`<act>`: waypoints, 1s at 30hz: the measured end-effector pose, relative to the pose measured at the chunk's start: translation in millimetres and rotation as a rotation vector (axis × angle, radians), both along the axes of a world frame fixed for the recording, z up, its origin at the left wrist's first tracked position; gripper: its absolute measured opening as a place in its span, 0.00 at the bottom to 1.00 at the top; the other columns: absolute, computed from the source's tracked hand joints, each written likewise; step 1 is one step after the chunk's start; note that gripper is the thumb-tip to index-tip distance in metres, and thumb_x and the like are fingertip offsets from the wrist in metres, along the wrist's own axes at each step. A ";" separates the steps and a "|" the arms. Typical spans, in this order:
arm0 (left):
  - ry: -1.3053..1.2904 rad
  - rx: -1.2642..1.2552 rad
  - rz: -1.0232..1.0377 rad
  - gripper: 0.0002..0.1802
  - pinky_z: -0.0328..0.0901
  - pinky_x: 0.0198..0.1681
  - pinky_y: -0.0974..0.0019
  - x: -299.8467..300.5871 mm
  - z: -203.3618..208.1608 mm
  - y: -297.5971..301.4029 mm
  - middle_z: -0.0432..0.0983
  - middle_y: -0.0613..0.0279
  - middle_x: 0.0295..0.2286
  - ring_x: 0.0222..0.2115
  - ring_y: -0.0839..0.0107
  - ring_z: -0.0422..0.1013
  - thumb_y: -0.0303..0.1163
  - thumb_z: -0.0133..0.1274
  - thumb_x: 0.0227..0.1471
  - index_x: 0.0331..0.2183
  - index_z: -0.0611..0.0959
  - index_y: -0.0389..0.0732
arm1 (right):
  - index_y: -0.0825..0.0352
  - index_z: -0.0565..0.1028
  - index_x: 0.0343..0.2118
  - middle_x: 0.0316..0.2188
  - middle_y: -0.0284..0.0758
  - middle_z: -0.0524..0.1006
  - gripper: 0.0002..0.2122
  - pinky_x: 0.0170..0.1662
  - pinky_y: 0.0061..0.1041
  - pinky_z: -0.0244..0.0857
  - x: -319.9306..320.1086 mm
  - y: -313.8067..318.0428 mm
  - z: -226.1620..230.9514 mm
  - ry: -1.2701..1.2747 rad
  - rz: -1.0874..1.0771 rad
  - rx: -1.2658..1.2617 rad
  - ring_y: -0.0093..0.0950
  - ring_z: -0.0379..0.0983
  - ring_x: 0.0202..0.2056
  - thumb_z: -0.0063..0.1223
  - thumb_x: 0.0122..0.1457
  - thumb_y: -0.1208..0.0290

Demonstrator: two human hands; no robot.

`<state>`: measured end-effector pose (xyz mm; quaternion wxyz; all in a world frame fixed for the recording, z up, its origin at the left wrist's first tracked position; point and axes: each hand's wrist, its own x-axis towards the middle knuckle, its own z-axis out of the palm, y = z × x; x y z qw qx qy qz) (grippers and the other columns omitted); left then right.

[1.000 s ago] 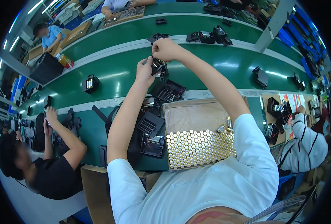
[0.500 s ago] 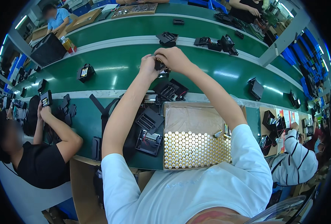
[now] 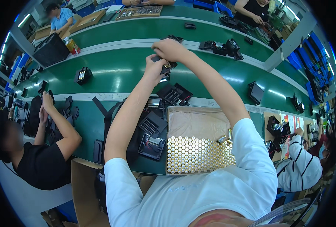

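Out over the green conveyor belt, my left hand (image 3: 152, 69) grips a small black plastic battery case (image 3: 168, 67), tilted, with a metallic glint inside. Just above it, the fingers of my right hand (image 3: 170, 50) are curled over the case's upper end. Their tips are hidden, so what they pinch does not show. Beneath my forearms, a cardboard box (image 3: 198, 109) stands on the bench with rows of upright batteries (image 3: 190, 153) in it. A few loose batteries (image 3: 221, 139) lie on top at its right side.
Black open cases (image 3: 153, 145) and a slotted one (image 3: 171, 92) lie left of the box. More cases sit on the belt, one at left (image 3: 83, 75) and one at right (image 3: 256, 92). Co-workers sit on both sides; a metal post (image 3: 289, 49) rises at right.
My right hand has shifted up and slightly left over the case, and the case shows more below it. The left co-worker's hands have closed around their case.
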<state>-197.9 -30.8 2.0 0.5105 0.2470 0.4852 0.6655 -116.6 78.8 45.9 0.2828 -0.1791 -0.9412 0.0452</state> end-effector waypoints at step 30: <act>1.154 -0.317 0.124 0.33 0.70 0.39 0.52 -78.9 -9.1 6.0 0.71 0.38 0.42 0.34 0.49 0.74 0.36 0.55 0.45 0.52 0.65 0.37 | 0.70 0.79 0.34 0.24 0.36 0.79 0.10 0.31 0.27 0.67 154.5 -115.9 17.9 -0.190 0.013 -0.545 0.29 0.72 0.22 0.51 0.56 0.69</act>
